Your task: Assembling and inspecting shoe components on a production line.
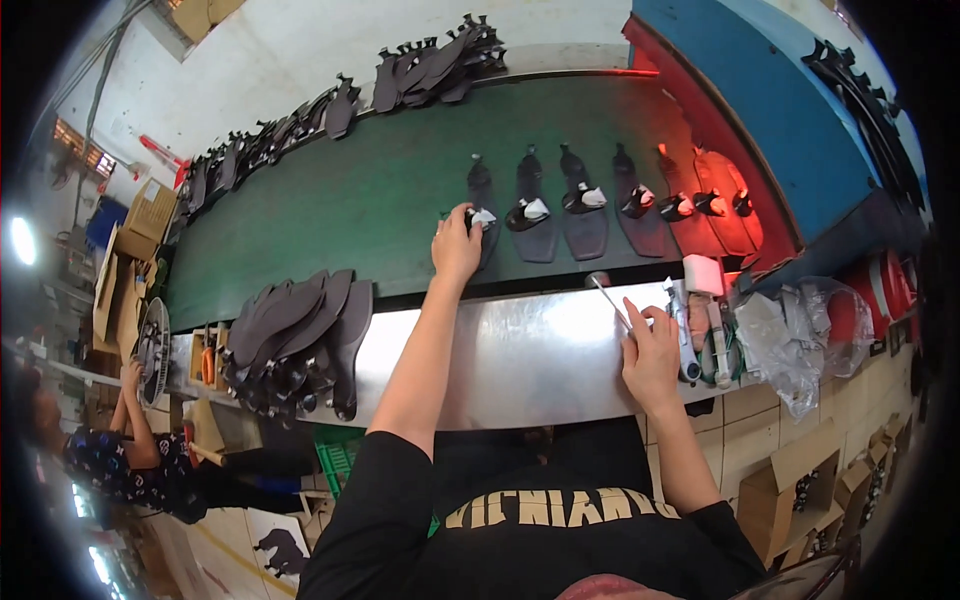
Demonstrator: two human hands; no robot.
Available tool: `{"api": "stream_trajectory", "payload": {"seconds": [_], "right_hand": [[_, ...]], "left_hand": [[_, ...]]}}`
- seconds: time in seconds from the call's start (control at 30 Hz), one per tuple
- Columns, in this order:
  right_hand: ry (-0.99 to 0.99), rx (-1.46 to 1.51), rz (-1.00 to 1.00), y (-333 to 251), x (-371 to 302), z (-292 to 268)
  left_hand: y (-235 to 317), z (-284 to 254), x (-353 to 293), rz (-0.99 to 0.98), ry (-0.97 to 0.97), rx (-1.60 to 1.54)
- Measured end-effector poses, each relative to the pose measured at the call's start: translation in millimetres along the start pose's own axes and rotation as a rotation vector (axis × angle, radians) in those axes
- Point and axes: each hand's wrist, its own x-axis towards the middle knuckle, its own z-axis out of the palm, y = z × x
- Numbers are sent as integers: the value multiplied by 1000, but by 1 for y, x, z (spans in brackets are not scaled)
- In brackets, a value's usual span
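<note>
Over the green conveyor belt [300,200], my left hand [458,245] has its fingers closed on a small black-and-white shoe strap piece [484,217]. That piece lies at the leftmost of a row of dark shoe soles [586,235], each with a similar piece on it. My right hand [652,352] is above the metal ledge, gripping a thin stick-like tool [611,303]. The tool's far end points towards a small pot [597,280] at the belt's near edge; whether it touches the pot cannot be told.
A pile of dark heeled soles [300,330] covers the ledge's left end. More soles [430,70] line the belt's far edge. At right stands a blue machine [760,110] with red-lit opening. Hand tools [690,340] and plastic bags [790,330] lie right. Another person [130,455] works at left.
</note>
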Motion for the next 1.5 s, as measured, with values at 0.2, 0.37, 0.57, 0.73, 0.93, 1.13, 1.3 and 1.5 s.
{"api": "stream_trajectory", "payload": {"seconds": [0.2, 0.37, 0.57, 0.73, 0.93, 1.13, 1.3, 1.5], "right_hand": [[164, 146, -103, -14, -5, -6], [-120, 1027, 219, -21, -12, 3], [-437, 2048, 268, -72, -6, -6], [-330, 1780, 109, -85, -11, -37], [-328, 920, -176, -103, -54, -45], [-294, 877, -206, -116, -70, -47], [-325, 905, -222, -113, -73, -44], [-336, 912, -213, -111, -74, -45]], "left_hand": [[14, 3, -8, 109, 283, -56], [40, -64, -58, -48, 167, -785], [92, -127, -211, -273, -592, -1239], [89, -134, -246, -348, -463, -1432], [74, -142, -264, -385, -377, -1455], [66, -145, -273, -300, -371, -1483], [67, -146, -274, -294, -371, -1467], [66, -146, -275, -283, -370, -1441]]}}
